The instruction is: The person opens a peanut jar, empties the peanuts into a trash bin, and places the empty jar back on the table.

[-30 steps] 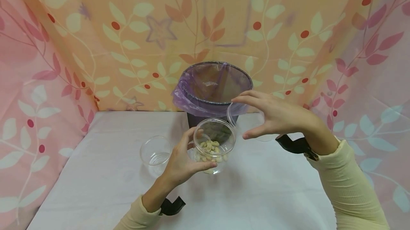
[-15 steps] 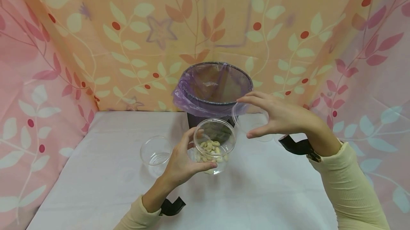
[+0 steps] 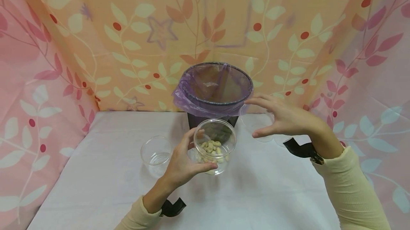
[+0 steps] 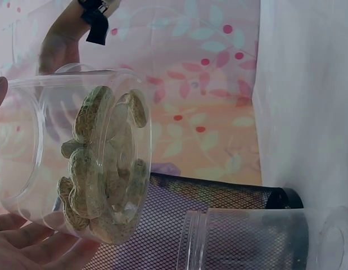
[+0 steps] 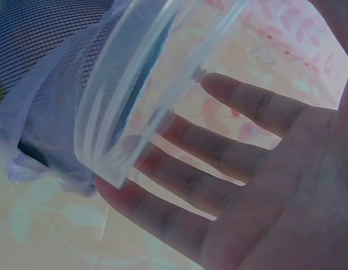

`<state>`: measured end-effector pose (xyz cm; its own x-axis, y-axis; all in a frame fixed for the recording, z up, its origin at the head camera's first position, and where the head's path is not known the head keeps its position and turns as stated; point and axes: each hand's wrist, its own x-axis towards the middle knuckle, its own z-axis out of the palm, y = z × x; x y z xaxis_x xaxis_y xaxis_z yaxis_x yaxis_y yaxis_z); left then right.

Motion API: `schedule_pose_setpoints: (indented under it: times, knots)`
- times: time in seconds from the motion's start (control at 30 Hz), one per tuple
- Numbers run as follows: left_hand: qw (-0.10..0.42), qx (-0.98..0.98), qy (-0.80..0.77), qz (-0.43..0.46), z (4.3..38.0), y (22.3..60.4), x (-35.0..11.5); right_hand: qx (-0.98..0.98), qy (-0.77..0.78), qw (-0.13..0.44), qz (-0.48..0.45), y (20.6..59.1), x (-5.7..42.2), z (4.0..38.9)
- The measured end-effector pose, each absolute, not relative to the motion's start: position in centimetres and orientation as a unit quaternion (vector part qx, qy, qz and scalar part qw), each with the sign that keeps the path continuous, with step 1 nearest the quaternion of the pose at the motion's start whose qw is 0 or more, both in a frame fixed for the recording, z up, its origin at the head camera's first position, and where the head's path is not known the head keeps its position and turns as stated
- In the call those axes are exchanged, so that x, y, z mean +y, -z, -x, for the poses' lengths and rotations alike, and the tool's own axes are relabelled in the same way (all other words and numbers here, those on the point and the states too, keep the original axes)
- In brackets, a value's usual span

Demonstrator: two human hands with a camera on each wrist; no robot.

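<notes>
My left hand (image 3: 180, 167) grips a clear plastic jar (image 3: 230, 151) from its left side, thumb across the near face. The jar is tilted with its open mouth upward, and peanuts in the shell (image 3: 211, 147) lie inside; the left wrist view shows these peanuts (image 4: 86, 185) through the wall. To the right, my right hand (image 3: 285, 118) holds a clear round lid (image 3: 251, 121) by its edge, between spread fingers and thumb. In the right wrist view the fingertips touch the rim of the lid (image 5: 100, 124), while the thumb's contact is out of sight.
Behind the jar stands a black mesh wastebasket (image 3: 193, 120) lined with a purple bag (image 3: 182, 98). An uncovered clear jar (image 3: 156, 151) stands left on the white table (image 3: 105, 173). Clear plastic edges (image 3: 280, 140) show below the right hand. Patterned cloth surrounds the table.
My right hand has drifted rightward with the lid, widening the gap to the jar of peanuts. My left hand and that jar have stayed nearly still.
</notes>
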<state>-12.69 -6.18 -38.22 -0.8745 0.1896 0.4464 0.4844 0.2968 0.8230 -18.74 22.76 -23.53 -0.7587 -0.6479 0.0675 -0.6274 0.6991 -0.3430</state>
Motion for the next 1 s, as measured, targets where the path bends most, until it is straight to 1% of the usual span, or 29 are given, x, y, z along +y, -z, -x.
schedule_pose_setpoints:
  times: [0.33,0.63,0.8,1.0]
  knots:
    - [0.135,-0.798,0.545,0.221,12.8,38.3,-6.2,0.927,0.185,0.033,0.325,25.2,24.2,19.6]
    - [0.137,-0.796,0.546,0.223,12.9,38.5,-6.4,0.932,0.179,0.017,0.315,27.4,25.2,20.3]
    - [0.134,-0.793,0.55,0.223,12.9,38.4,-6.4,0.937,0.197,0.031,0.288,28.9,25.8,20.7]
    - [0.131,-0.796,0.549,0.221,12.8,38.5,-6.4,0.939,0.224,0.054,0.255,31.5,26.9,21.5]
